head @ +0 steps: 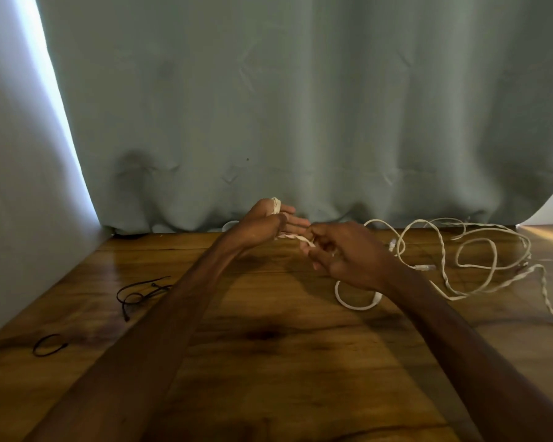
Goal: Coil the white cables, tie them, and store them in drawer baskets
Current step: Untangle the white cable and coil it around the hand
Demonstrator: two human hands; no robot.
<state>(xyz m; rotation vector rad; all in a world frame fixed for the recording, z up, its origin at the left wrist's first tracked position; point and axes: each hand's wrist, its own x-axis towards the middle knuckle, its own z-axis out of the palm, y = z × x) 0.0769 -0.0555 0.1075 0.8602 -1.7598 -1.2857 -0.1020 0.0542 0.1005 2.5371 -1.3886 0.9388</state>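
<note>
Found left hand (265,223) raised palm-up over the desk (268,362) near its back edge, fingers straight and close together, with turns of white cable (355,307) wound round them. Found right hand (342,250) just beside it, fingertips curled and pinching the strand running off the left hand. Noted the rest of the cable lying in loose loops toward the back right corner of the desk. Logged black ties (134,295) by the left edge and one looped tie (49,346) nearer the front left corner. Recorded a grey-green curtain (300,106) behind the back edge.
</note>
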